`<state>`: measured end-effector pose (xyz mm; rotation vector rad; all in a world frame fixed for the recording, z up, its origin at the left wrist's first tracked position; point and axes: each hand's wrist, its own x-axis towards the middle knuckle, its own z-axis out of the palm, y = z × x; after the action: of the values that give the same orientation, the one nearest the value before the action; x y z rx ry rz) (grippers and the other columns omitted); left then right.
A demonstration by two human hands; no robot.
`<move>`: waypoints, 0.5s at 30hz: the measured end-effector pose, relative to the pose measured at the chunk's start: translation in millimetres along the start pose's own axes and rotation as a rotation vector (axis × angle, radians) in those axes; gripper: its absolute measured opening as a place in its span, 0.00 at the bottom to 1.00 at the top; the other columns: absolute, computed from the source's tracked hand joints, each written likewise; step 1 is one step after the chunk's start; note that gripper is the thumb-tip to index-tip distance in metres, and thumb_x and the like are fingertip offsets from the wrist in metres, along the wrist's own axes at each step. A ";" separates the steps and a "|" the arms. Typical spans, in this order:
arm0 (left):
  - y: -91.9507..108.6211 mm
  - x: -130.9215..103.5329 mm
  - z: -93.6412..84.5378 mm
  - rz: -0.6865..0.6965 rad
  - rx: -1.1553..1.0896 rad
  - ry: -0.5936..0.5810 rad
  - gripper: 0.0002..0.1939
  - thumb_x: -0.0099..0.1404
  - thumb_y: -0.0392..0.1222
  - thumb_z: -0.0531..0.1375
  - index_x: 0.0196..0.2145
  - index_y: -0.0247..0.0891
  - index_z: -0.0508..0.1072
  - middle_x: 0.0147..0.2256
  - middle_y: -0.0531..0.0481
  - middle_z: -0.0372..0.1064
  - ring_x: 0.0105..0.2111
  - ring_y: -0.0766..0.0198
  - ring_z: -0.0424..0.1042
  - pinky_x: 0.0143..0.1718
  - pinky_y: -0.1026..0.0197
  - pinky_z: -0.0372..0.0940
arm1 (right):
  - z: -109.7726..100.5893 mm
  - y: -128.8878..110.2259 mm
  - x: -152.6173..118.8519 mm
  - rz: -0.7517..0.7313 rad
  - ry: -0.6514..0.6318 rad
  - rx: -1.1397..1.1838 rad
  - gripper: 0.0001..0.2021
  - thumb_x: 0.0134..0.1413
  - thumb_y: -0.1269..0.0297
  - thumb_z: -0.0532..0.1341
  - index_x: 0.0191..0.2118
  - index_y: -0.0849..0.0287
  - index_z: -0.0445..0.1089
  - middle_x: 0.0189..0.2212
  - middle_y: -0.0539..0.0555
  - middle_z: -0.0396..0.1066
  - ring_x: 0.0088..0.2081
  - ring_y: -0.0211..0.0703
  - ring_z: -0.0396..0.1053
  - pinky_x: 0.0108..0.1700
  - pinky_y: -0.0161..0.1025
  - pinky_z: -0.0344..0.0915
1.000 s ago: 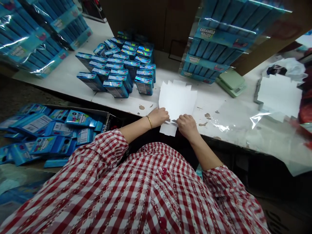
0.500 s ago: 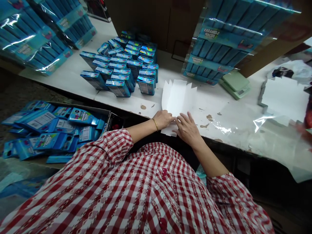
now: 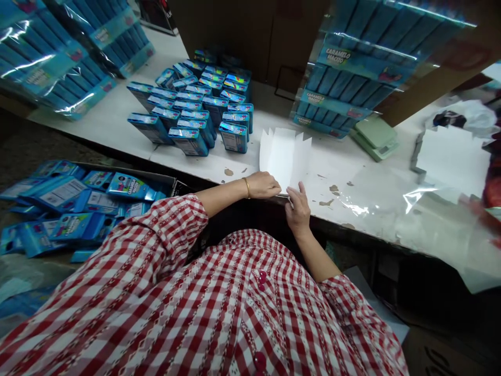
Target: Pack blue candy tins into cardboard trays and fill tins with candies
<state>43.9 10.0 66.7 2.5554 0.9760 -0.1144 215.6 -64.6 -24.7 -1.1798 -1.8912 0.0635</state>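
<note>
A white cardboard box blank (image 3: 284, 154), partly folded with jagged flaps standing along its sides and far end, sits at the near edge of the worktable. My left hand (image 3: 264, 185), a gold bangle on its wrist, grips the near left corner with fingers curled together. At the near right corner my right hand (image 3: 299, 208) pinches the same blank, its fingers bent around the edge. The fold under the fingertips is partly hidden. Left of the blank stand several small blue candy boxes (image 3: 190, 142), upright in loose rows.
A carton of loose blue boxes (image 3: 129, 187) lies low at the left. Film-wrapped blue packs (image 3: 340, 78) stand behind, more at the far left. A green scale (image 3: 376, 137) and stacked white blanks (image 3: 454, 162) lie to the right on the worktable (image 3: 371, 177).
The near flap that hung over the table edge is now folded up out of sight. My right hand has shifted down and turned more upright; the left stays at its corner.
</note>
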 end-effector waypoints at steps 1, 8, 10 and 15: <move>-2.0 0.7 -2.8 0.020 -0.039 -0.021 0.15 0.63 0.44 0.53 0.39 0.40 0.77 0.33 0.49 0.76 0.32 0.65 0.72 0.31 0.66 0.57 | 1.3 -2.0 0.4 0.041 0.008 0.000 0.23 0.57 0.75 0.47 0.56 0.55 0.61 0.49 0.57 0.68 0.62 0.48 0.52 0.60 0.56 0.58; -10.9 12.1 -2.0 0.045 -0.068 -0.060 0.10 0.58 0.36 0.56 0.34 0.37 0.78 0.32 0.49 0.75 0.32 0.67 0.70 0.31 0.68 0.57 | -0.7 -18.0 0.0 0.325 0.009 0.088 0.23 0.58 0.70 0.48 0.59 0.51 0.57 0.62 0.58 0.48 0.63 0.49 0.50 0.49 0.48 0.70; -11.4 15.0 -3.0 0.006 -0.073 -0.072 0.09 0.59 0.37 0.57 0.33 0.37 0.78 0.32 0.50 0.75 0.32 0.67 0.70 0.31 0.68 0.56 | -2.2 -21.5 -1.2 0.366 0.023 0.148 0.22 0.58 0.68 0.49 0.59 0.51 0.56 0.63 0.59 0.46 0.63 0.50 0.50 0.45 0.45 0.72; -10.7 19.0 -10.0 -0.098 -0.051 -0.112 0.09 0.60 0.39 0.56 0.31 0.38 0.77 0.26 0.52 0.73 0.28 0.67 0.68 0.29 0.66 0.55 | -4.2 -26.1 -2.3 0.370 0.020 0.255 0.22 0.58 0.68 0.50 0.59 0.49 0.56 0.63 0.58 0.45 0.63 0.50 0.49 0.48 0.46 0.71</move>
<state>50.5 33.0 68.1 2.4271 1.0467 -0.2538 200.6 -82.1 -11.7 -1.3284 -1.5710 0.4791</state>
